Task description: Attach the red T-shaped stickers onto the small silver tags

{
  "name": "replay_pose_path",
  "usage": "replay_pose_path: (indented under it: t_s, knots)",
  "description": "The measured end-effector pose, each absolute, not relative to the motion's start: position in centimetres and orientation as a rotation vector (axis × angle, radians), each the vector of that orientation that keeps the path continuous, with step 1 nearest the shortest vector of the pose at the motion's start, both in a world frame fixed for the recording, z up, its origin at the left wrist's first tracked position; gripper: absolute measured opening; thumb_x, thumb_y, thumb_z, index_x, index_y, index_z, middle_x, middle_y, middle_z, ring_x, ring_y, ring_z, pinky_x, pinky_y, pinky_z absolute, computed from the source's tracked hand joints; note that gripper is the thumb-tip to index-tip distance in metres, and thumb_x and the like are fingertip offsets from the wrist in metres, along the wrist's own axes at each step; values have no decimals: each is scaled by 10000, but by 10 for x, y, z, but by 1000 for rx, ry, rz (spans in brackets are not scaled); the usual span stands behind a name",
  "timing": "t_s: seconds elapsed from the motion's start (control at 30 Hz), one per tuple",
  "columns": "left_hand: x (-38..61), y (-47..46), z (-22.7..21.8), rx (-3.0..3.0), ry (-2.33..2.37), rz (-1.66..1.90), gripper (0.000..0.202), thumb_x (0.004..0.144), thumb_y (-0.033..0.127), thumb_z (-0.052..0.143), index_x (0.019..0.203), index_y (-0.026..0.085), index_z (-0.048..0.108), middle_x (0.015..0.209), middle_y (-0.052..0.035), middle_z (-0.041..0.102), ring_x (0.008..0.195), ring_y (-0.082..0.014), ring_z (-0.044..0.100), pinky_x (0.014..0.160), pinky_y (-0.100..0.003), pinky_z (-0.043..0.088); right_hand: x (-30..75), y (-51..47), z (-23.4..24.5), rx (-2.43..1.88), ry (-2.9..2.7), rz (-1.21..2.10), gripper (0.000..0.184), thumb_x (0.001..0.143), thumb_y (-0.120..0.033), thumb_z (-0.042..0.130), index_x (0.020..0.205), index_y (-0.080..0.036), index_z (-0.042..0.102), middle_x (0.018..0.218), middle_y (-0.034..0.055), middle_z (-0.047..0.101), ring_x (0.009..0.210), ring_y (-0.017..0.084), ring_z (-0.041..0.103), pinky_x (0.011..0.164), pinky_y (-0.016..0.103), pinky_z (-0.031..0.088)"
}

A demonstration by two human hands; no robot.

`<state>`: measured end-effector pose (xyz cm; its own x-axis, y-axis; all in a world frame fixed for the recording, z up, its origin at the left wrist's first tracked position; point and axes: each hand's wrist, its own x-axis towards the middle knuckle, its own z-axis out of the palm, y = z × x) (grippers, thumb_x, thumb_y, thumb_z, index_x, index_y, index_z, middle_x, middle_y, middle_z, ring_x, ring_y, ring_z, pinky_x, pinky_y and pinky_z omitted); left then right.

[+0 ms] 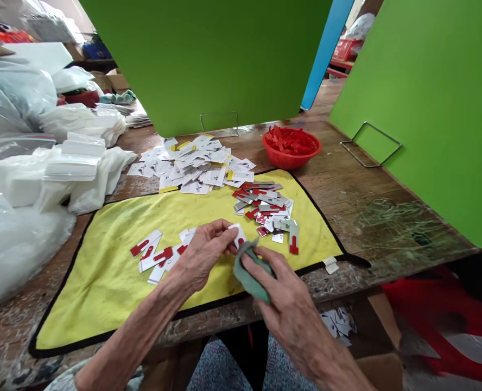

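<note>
My left hand (pixel 202 252) pinches a small white-and-red strip (pixel 238 234) above the near edge of a yellow cloth (pixel 114 260). Against that strip my right hand (pixel 284 296) presses a green rag (pixel 249 277), which its fingers grip. A few similar red-and-white strips (pixel 153 254) lie on the cloth just left of my left hand. A looser heap of strips (pixel 267 209) lies on the cloth beyond my hands.
A red basket (pixel 292 147) of red pieces stands at the back. White printed cards (pixel 192 165) are piled behind the cloth. Plastic bags (pixel 29 179) crowd the left side. Green boards (pixel 424 108) on wire stands wall the back and right.
</note>
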<state>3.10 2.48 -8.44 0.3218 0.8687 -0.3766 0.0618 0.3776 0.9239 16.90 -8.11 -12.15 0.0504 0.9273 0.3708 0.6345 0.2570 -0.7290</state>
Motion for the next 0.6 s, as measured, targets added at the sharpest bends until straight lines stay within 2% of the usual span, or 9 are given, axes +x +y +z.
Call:
replay_pose_path:
  t_s: [0.1, 0.2, 0.3, 0.37, 0.5, 0.6]
  knots:
    - [26, 23, -87, 1016, 1113, 681, 274, 652, 357, 801, 751, 164, 632, 601, -8, 682, 562, -114, 574, 578, -220, 403, 176, -86, -122, -1545, -1266, 751, 271, 954, -339, 522, 1045, -193, 730, 936, 97, 723, 857, 229, 681, 731, 327, 585]
    - [30, 15, -89, 1017, 1051, 661, 302, 649, 402, 808, 723, 161, 641, 616, -4, 669, 570, -110, 555, 572, -223, 388, 171, -77, -114, -1521, -903, 1118, 372, 907, -526, 607, 966, -172, 702, 768, 39, 659, 658, 161, 588, 550, 238, 505]
    - [21, 12, -86, 1083, 1090, 679, 352, 622, 466, 818, 684, 163, 650, 611, 16, 617, 569, -104, 500, 575, -231, 384, 162, -70, -105, -1414, -927, 1289, 352, 800, -514, 732, 801, -170, 656, 715, 9, 610, 618, 124, 513, 525, 208, 452]
    - [4, 16, -80, 1167, 1190, 632, 389, 622, 524, 798, 720, 173, 662, 646, 2, 626, 593, -130, 515, 585, -252, 398, 165, -75, -102, -1378, -948, 1366, 386, 796, -529, 729, 713, -171, 611, 660, -5, 582, 572, 104, 479, 501, 199, 423]
    - [-16, 34, -71, 1688, 1493, 632, 460, 668, 590, 730, 875, 180, 703, 780, -55, 648, 701, -216, 573, 655, -331, 437, 186, -98, -107, -1374, -817, 1452, 459, 823, -606, 692, 738, -167, 589, 570, -11, 581, 468, 92, 483, 449, 202, 413]
    - [21, 43, -75, 2153, 1294, 669, 323, 838, 458, 617, 951, 169, 707, 878, -79, 643, 818, -245, 599, 791, -386, 468, 201, -109, -114, -1416, -694, 1426, 490, 802, -634, 709, 808, -156, 604, 594, 7, 618, 465, 107, 527, 434, 207, 435]
